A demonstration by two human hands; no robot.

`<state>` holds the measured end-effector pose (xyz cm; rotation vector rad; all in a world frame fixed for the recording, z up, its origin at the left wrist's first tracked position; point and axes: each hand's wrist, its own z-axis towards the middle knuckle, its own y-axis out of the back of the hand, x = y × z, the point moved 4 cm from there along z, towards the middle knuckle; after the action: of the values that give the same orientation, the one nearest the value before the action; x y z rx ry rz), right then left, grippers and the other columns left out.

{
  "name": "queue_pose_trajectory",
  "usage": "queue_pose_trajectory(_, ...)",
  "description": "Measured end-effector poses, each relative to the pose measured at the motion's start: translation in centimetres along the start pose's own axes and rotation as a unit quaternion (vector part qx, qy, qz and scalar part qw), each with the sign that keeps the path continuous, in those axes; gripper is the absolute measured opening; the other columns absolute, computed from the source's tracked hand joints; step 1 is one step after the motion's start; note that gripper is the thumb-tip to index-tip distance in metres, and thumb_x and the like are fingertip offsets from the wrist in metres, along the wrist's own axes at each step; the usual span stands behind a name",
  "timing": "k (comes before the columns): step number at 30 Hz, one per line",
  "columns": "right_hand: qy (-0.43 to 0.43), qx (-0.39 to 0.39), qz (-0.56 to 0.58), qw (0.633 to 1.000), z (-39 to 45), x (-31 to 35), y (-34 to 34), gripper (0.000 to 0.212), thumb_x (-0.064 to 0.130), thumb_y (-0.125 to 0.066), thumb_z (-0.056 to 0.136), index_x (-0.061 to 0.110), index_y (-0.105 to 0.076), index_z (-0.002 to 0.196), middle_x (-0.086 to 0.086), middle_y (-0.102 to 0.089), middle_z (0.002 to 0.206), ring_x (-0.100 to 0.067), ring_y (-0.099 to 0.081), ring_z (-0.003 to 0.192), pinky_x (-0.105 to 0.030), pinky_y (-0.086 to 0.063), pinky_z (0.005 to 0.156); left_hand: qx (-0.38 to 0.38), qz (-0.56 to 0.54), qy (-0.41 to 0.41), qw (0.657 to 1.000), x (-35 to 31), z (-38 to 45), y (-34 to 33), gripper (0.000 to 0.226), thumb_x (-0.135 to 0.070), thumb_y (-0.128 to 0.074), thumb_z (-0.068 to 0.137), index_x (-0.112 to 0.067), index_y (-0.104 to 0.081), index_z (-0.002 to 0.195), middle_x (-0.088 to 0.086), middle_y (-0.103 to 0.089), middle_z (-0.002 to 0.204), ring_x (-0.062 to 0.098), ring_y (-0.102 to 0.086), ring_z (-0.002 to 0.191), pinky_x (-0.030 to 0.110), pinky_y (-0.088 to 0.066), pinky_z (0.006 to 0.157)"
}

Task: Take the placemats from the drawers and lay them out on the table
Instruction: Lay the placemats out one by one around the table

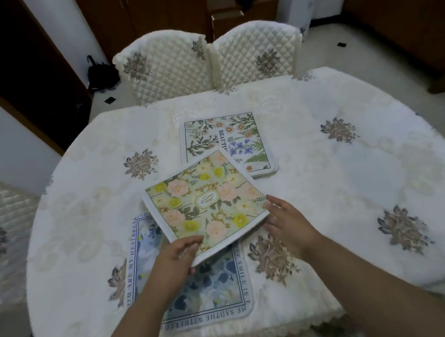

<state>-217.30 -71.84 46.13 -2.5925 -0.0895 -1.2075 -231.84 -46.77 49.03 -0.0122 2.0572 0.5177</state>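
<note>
A placemat with pink and yellow flowers (205,203) is held tilted just above the table. My left hand (178,259) grips its near corner, thumb on top. My right hand (284,222) is at its right edge with fingers spread, touching or nearly touching it. Under the held mat lies a blue floral placemat with a text border (218,285), flat near the table's front edge. A third placemat with botanical prints and the word BEAUTIFUL (243,135) lies flat farther back, its near corner hidden by the held mat.
The table (360,175) is round, covered in a white embroidered cloth. Two quilted white chairs (165,67) stand at its far side and another chair (5,220) is at the left. Dark wooden cabinets (243,10) line the back wall.
</note>
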Motion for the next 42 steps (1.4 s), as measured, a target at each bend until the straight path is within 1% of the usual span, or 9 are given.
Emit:
queue_pose_trajectory(2, -0.027, 0.017, 0.040, 0.999, -0.5, 1.9, 1.3, 0.034, 0.018, -0.068, 0.094, 0.011, -0.062, 0.127, -0.011, -0.072, 0.121, -0.022, -0.071, 0.099, -0.036, -0.055, 0.093, 0.028, 0.017, -0.020, 0.999, -0.8, -1.3, -0.6, 0.021, -0.030, -0.060, 0.101, -0.041, -0.075, 0.110, -0.016, -0.067, 0.116, 0.017, -0.068, 0.082, 0.021, -0.057, 0.060)
queue_pose_trajectory(5, -0.034, 0.010, -0.074, 0.997, -2.4, 4.0, 4.0, 0.028, 0.001, -0.064, 0.092, 0.008, -0.064, 0.119, -0.016, -0.068, 0.115, -0.018, -0.068, 0.076, -0.028, -0.056, 0.066, 0.064, 0.061, -0.053, 0.995, -2.4, -3.1, -1.9, 0.024, -0.032, -0.059, 0.101, -0.044, -0.073, 0.116, -0.023, -0.065, 0.118, 0.006, -0.069, 0.084, 0.020, -0.057, 0.062)
queue_pose_trajectory(12, 0.039, -0.062, -0.284, 0.956, -7.7, 5.9, 14.9, 0.050, 0.000, -0.066, 0.089, 0.031, -0.066, 0.128, 0.002, -0.062, 0.118, -0.019, -0.066, 0.084, -0.025, -0.056, 0.061, 0.094, 0.174, -0.108, 0.974, -6.3, -5.5, -9.6, 0.039, -0.035, -0.048, 0.106, -0.040, -0.053, 0.144, -0.023, -0.048, 0.137, -0.007, -0.051, 0.112, 0.003, -0.042, 0.086)
queue_pose_trajectory(18, 0.065, -0.090, -0.296, 0.949, -9.1, 6.0, 25.7, 0.058, -0.003, -0.071, 0.085, 0.034, -0.062, 0.128, 0.007, -0.058, 0.124, -0.015, -0.066, 0.101, -0.031, -0.060, 0.072, 0.042, 0.183, -0.100, 0.977, -7.0, -4.8, -19.8, 0.040, -0.034, -0.051, 0.105, -0.035, -0.054, 0.144, -0.007, -0.056, 0.143, 0.017, -0.049, 0.136, 0.039, -0.039, 0.114)
queue_pose_trajectory(24, 0.057, -0.103, -0.352, 0.928, -8.5, 5.7, 33.9, 0.055, -0.003, -0.069, 0.086, 0.029, -0.062, 0.130, 0.003, -0.059, 0.122, -0.014, -0.063, 0.102, -0.030, -0.058, 0.084, 0.038, 0.144, -0.045, 0.988, -6.6, -4.6, -28.9, 0.037, -0.025, -0.054, 0.103, -0.033, -0.058, 0.140, -0.010, -0.060, 0.132, 0.014, -0.059, 0.124, 0.030, -0.049, 0.101)
queue_pose_trajectory(27, 0.048, -0.097, -0.397, 0.911, -7.8, 4.6, 36.0, 0.056, -0.001, -0.067, 0.088, 0.031, -0.059, 0.133, 0.003, -0.058, 0.129, -0.012, -0.059, 0.105, -0.011, -0.046, 0.072, -0.003, 0.135, 0.012, 0.991, -5.5, -5.4, -30.7, 0.039, -0.018, -0.051, 0.101, -0.035, -0.062, 0.134, -0.010, -0.065, 0.128, 0.011, -0.065, 0.096, 0.020, -0.050, 0.070)
queue_pose_trajectory(29, 0.044, -0.094, -0.409, 0.907, -7.4, 3.9, 36.6, 0.056, 0.000, -0.065, 0.089, 0.032, -0.057, 0.134, 0.004, -0.057, 0.133, -0.011, -0.055, 0.108, -0.013, -0.045, 0.078, -0.028, 0.147, 0.036, 0.988, -4.5, -6.0, -30.9, 0.044, -0.011, -0.050, 0.098, -0.036, -0.061, 0.132, -0.006, -0.068, 0.118, 0.011, -0.066, 0.085, 0.018, -0.046, 0.057)
queue_pose_trajectory(33, 0.039, -0.081, -0.426, 0.900, -6.7, 2.5, 36.5, 0.057, 0.002, -0.063, 0.090, 0.034, -0.054, 0.136, 0.003, -0.054, 0.138, -0.010, -0.052, 0.106, -0.010, -0.041, 0.071, -0.068, 0.130, 0.073, 0.987, -3.1, -6.3, -30.4, 0.047, -0.003, -0.051, 0.096, -0.033, -0.061, 0.131, 0.000, -0.068, 0.123, 0.017, -0.064, 0.102, 0.015, -0.044, 0.062)
queue_pose_trajectory(42, 0.058, -0.061, -0.452, 0.888, -6.4, 1.9, 36.7, 0.057, 0.011, -0.066, 0.092, 0.039, -0.050, 0.139, 0.003, -0.050, 0.145, -0.017, -0.051, 0.128, -0.023, -0.043, 0.097, -0.097, 0.097, 0.064, 0.988, -2.8, -6.5, -30.7, 0.045, -0.001, -0.049, 0.100, -0.028, -0.063, 0.134, 0.004, -0.066, 0.124, 0.019, -0.064, 0.106, 0.029, -0.057, 0.079)
